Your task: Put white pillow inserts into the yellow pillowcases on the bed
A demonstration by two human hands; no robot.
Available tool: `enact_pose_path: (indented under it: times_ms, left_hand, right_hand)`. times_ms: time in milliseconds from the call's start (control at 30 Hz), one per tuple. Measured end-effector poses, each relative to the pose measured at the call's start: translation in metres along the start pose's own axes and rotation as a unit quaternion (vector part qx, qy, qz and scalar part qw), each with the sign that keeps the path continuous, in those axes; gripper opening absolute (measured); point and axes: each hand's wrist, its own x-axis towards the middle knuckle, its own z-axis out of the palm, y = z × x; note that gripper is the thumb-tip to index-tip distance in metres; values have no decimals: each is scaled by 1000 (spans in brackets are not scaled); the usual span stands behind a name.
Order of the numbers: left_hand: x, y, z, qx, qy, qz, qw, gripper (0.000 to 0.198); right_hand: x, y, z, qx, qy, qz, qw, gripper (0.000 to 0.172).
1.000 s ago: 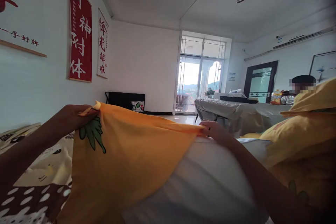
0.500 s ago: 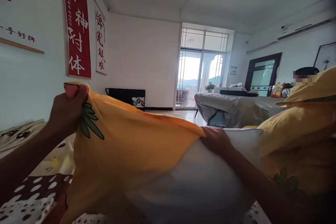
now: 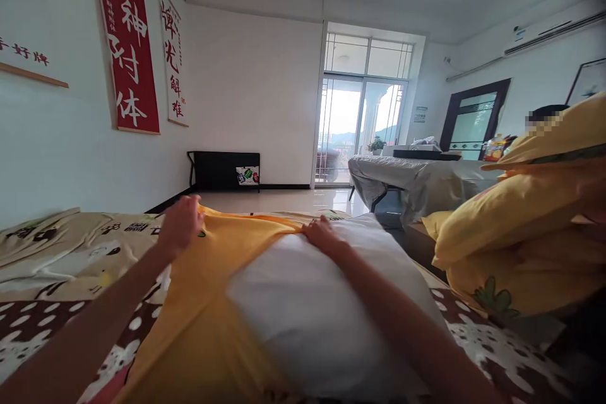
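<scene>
A yellow pillowcase [image 3: 213, 271] is drawn partway over a white pillow [image 3: 312, 303], which lies on a patterned bedspread [image 3: 89, 265]. My left hand [image 3: 182, 227] is closed on the pillowcase's far left corner. Farther right, my right hand [image 3: 324, 235] grips the edge of the case's opening, where the yellow cloth meets the white pillow. The right part of the pillow is uncovered, under and beside my right forearm. Between the two hands the cloth is stretched taut.
Yellow pillows [image 3: 516, 233] are stacked at the right, with a person's head [image 3: 544, 115] partly showing behind them. A plastic-covered table [image 3: 402, 177] stands beyond the bed. A black folded item [image 3: 215, 170] leans against the far wall.
Both hands have come down and inward, bringing the raised pillowcase and pillow down toward the bed. More of the bedspread shows at the left. The view has tilted downward.
</scene>
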Motion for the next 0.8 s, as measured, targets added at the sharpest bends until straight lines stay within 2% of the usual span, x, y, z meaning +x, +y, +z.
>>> enact_pose_path:
  times_ms: [33, 67, 100, 133, 200, 267, 333, 433, 500, 567, 633, 700, 800]
  left_hand:
    - [-15, 10, 16, -10, -29, 43, 999, 28]
    - [-30, 21, 30, -28, -79, 115, 990, 22]
    - [-43, 32, 41, -54, -144, 245, 957, 24]
    - [-54, 42, 51, -70, -176, 323, 927, 24]
    - [-68, 56, 67, -85, -227, 397, 885, 25]
    - [-73, 61, 80, -96, -245, 399, 878, 25]
    - [-77, 60, 92, -105, -229, 396, 883, 25]
    - [-90, 60, 107, -83, -125, 440, 886, 23]
    - [-101, 68, 112, -69, -87, 495, 862, 19]
    - [-107, 81, 113, -68, -128, 514, 845, 13]
    - [-105, 95, 108, -59, -210, 461, 860, 17]
    - [-96, 108, 98, -21, -295, 374, 879, 30]
    - [-82, 122, 78, 34, -380, 288, 878, 44]
  right_hand:
    - [-2, -10, 14, 10, -4, -10, 1000, 21]
    - [-5, -18, 24, 16, -6, -14, 1000, 22]
    - [-10, -25, 30, 25, -3, -22, 999, 25]
    - [-18, -30, 35, 38, 7, -38, 999, 27]
    - [-43, -39, 42, 70, 48, -99, 991, 32]
    - [-78, -45, 51, 81, 102, -185, 974, 39]
    - [-117, -47, 66, 36, 159, -238, 958, 49]
    - [-160, -41, 93, -87, 239, -206, 945, 52]
    - [-168, -35, 107, -138, 262, -186, 937, 55]
    - [-158, -30, 115, -138, 260, -218, 930, 50]
    - [-134, -28, 112, -105, 230, -267, 930, 40]
    - [-105, -28, 96, -59, 158, -294, 941, 33]
    - [-60, -36, 55, 11, 60, -277, 959, 31]
